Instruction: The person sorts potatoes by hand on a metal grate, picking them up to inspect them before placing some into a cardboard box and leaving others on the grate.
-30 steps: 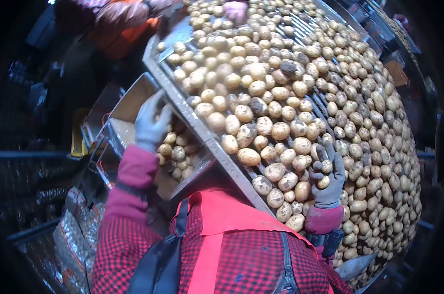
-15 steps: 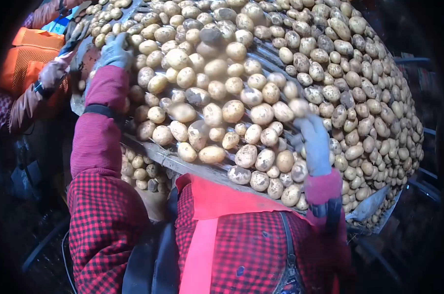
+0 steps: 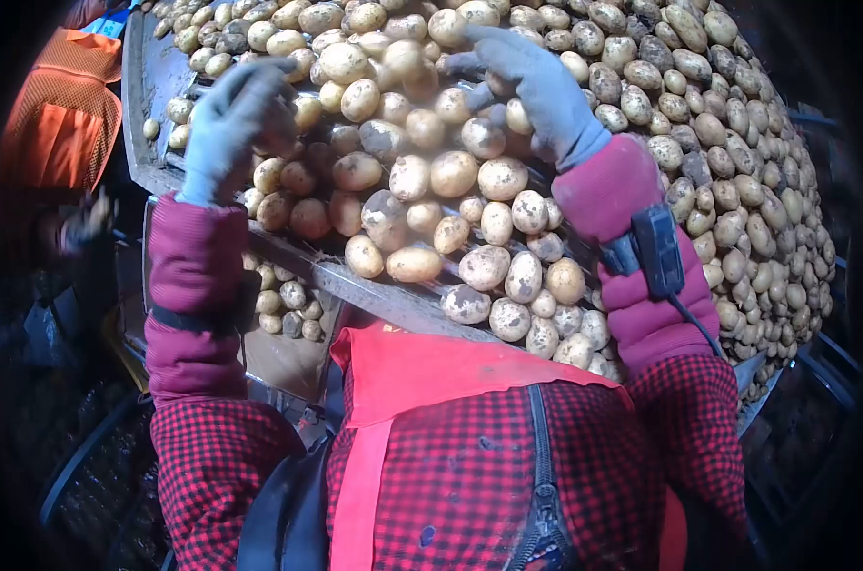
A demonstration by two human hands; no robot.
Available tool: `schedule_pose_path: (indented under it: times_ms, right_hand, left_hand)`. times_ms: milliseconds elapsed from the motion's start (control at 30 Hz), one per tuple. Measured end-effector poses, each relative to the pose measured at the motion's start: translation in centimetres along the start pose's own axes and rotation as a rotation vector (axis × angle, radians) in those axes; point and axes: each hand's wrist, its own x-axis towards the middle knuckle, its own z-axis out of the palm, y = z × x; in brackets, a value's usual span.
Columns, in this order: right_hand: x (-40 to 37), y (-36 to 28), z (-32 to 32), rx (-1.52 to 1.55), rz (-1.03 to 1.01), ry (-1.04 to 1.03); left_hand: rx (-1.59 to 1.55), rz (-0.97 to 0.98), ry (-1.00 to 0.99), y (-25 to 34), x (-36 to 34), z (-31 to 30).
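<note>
Right hand (image 3: 536,90) has its fingers spread among the potatoes (image 3: 453,174) heaped inside the rim (image 3: 384,297); left hand (image 3: 224,124) curls in a blur over the heap's other side. Whether either grips one, I cannot tell. I'd keep fingertips light to avoid bruising, and sleeves clear of the rim, beside the box (image 3: 284,362).

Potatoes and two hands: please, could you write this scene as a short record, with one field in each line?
left hand: gloved, at the left part of the pile; blurred, grip unclear
right hand: gloved, among the potatoes, fingers pointing inward; grip unclear
potatoes: many, pale, some with dark dirt
table: metal rim, dark gaps between potatoes
box: below the rim, at the left, with potatoes inside
right wrist: dark device with cable
upper left: orange vest
</note>
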Motion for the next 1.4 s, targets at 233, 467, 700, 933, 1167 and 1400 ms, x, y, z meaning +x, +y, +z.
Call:
schedule_pose_path:
  times_ms: [233, 467, 700, 933, 1167, 1400]
  right_hand:
    - [-8.9, 0.0, 0.8, -0.236, 0.294, -0.203]
    - [-10.7, 4.0, -1.2, -0.916, -0.024, -0.036]
    - [-11.7, 3.4, 0.1, -1.256, -0.299, -0.05]
    - [-9.2, 4.0, 5.0, -1.836, 0.065, -0.391]
    - [-6.9, 5.0, 4.3, -1.949, -0.15, -0.441]
    - [-6.7, 2.8, 4.9, -1.701, 0.182, -0.418]
  left_hand:
    - [0.639, 0.504, -0.663, 1.2, -5.8, 10.4]
    - [0.566, 0.219, -0.513, -0.6, -4.5, 10.8]
    - [-0.609, -0.23, -0.03, -1.7, -7.0, 10.1]
    - [-0.943, -0.064, 0.068, -5.7, -11.3, 8.6]
    - [-0.946, 0.09, 0.11, -8.7, -17.0, 3.7]
    - [-1.012, 0.028, 0.614, -11.6, -23.2, 2.4]
